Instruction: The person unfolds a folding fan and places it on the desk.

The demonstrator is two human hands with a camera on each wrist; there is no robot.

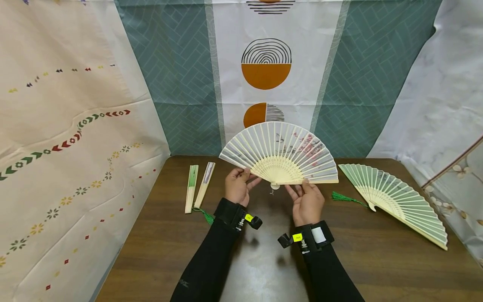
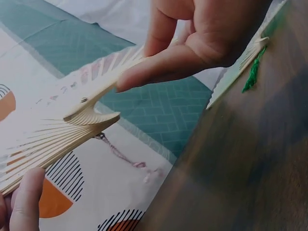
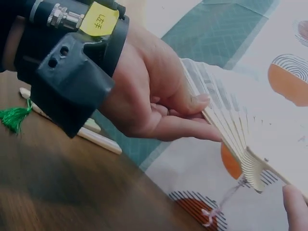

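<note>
A white folding fan (image 1: 279, 155) with pale ribs and a pink blossom print is spread wide above the table. My left hand (image 1: 237, 186) pinches its left outer rib between thumb and fingers. On the other side, my right hand (image 1: 308, 203) pinches the right outer rib from below. Between the hands, the ribs meet at the pivot, and a pinkish tassel (image 2: 137, 163) dangles there in the left wrist view. An open green folding fan (image 1: 400, 199) lies to the right of my right hand, its green tassel (image 1: 349, 198) stretched out leftward.
Two closed folding fans lie on the wooden table (image 1: 151, 251) at the left: one with green cloth (image 1: 191, 188), the other with pale cloth (image 1: 205, 184). A green tassel (image 1: 205, 214) lies by their lower ends. Patterned cloths (image 1: 181, 84) hang behind and along both sides.
</note>
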